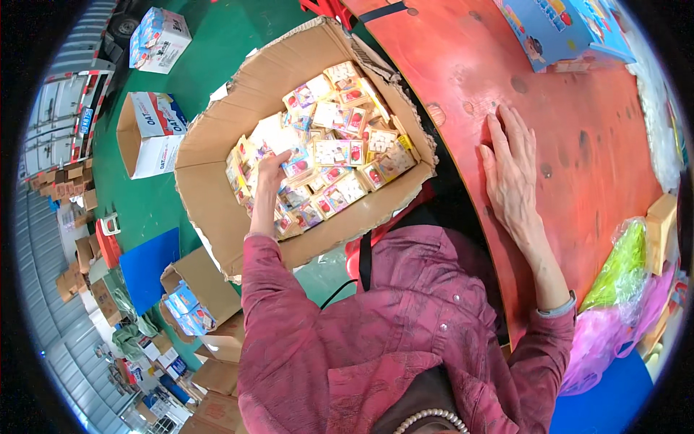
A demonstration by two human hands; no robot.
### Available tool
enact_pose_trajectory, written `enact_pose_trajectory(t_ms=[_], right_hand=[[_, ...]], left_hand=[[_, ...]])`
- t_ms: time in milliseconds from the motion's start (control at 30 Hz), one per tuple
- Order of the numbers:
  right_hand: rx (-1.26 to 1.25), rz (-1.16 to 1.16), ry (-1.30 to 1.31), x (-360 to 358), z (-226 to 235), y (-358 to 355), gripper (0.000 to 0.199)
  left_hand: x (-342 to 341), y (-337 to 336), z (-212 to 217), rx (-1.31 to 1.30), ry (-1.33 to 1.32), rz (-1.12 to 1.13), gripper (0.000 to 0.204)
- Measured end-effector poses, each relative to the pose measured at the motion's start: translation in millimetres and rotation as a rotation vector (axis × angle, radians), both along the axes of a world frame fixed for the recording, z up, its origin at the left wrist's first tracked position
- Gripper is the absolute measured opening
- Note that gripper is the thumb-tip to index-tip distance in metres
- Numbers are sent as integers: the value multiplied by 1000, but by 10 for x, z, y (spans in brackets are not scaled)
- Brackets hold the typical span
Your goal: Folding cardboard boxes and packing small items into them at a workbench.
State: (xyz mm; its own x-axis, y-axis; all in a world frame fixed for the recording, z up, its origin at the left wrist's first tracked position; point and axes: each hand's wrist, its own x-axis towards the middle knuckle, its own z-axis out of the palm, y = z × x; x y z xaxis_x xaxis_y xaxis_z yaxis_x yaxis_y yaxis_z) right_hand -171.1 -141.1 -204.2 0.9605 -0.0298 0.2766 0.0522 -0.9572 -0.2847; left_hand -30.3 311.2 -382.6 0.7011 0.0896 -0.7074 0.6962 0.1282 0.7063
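Note:
My left hand (270, 172) reaches into a large open cardboard box (210, 181) with torn edges. Its thumb lies over a small printed packet (297, 165), and the other fingers are mostly hidden, closed round the packet's side. Many similar small packets (338, 152), cream with red fruit pictures, lie heaped in the box. Some near the hand are washed out by bright light. My right hand (512, 173) rests flat on the red tabletop (463, 65), fingers stretched out and holding nothing.
A blue printed carton (560, 32) stands at the table's far right. Green and pink plastic bags (614, 289) lie along the right edge. Left on the green floor are an open white-and-brown carton (155, 134), a box with blue packs (189, 307) and a blue board (150, 260).

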Motion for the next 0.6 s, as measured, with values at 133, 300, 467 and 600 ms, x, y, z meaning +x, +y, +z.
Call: enact_pose_trajectory(t_ms=[133, 300, 467, 600], right_hand=[[-13, -11, -8, -14, -15, -40, 48], [-2, -1, -18, -8, -2, 3, 48], [8, -3, -18, -2, 24, 31, 47], [14, 0, -29, 2, 38, 11, 46]], left_hand=[[-400, -336, -223, -24, -91, -42, 27], [-454, -975, -624, -257, 154, 272, 32], [-256, -1219, -923, -463, 324, 431, 29], [-100, -1335, -1003, -522, 220, 359, 31]])
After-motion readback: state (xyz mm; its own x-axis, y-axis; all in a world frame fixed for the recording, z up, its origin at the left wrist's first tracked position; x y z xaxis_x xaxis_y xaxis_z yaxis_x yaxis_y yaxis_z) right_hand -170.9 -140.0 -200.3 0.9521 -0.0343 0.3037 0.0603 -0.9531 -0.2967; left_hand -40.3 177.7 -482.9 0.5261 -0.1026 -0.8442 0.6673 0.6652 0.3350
